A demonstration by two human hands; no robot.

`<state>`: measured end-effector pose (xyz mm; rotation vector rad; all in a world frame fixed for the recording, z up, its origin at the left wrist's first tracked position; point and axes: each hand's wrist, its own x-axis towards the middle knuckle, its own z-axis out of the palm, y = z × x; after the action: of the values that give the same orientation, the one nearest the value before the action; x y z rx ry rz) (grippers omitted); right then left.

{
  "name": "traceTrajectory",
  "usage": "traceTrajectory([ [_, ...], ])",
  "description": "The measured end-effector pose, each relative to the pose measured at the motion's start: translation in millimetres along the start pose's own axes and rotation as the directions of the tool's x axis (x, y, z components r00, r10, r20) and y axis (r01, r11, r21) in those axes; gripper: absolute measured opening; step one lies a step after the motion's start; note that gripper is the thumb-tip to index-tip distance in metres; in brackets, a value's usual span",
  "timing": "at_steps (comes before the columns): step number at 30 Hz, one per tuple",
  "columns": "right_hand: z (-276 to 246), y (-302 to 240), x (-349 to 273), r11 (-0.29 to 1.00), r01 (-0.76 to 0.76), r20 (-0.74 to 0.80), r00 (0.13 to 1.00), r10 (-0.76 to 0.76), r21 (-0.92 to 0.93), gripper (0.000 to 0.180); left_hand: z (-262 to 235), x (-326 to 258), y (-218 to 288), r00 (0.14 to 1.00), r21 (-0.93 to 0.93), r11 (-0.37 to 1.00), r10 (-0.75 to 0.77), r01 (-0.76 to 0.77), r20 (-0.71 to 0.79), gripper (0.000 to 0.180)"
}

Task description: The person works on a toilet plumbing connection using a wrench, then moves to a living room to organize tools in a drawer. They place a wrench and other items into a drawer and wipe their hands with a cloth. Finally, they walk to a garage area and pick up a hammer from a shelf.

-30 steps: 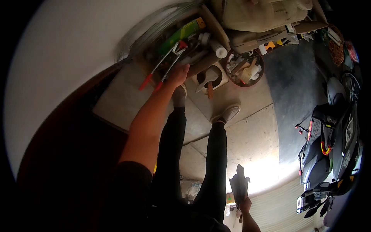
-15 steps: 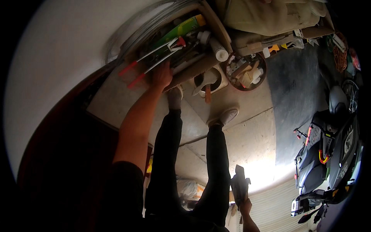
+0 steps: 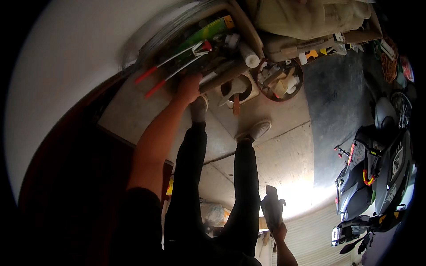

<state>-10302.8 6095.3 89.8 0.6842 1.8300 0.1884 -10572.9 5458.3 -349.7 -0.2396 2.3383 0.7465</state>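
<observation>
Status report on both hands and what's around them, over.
Left hand at near edge of cardboard box, grip unclear. Right hand holding dark object. Red-handled tool lying across box, close beside left hand.

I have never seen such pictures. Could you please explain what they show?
There is no machine: these are a person's bare left hand and right hand. All pictures come from one wide camera worn on the head, looking down. The left hand is at a cardboard box of mixed things, near a red-handled tool; its grip is unclear. The right hand holds a dark object of unclear kind. On the floor stand a round tub of small things and a square container with a wooden-handled blade over it.
</observation>
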Motion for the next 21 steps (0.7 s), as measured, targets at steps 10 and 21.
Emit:
traceTrajectory([
  [10,11.7,-8.4,17.7,0.995,0.101,-0.011,0.995,-0.101,0.010,0.038,-56.2,-158.2,62.5,0.954,0.025,0.993,0.121,-0.118,-0.275,0.022],
  [21,34.9,50.0,40.2,0.975,0.207,-0.080,0.976,-0.201,0.079,0.037,-76.8,-155.0,99.0,0.859,0.106,0.994,0.063,-0.009,-0.509,0.027],
])
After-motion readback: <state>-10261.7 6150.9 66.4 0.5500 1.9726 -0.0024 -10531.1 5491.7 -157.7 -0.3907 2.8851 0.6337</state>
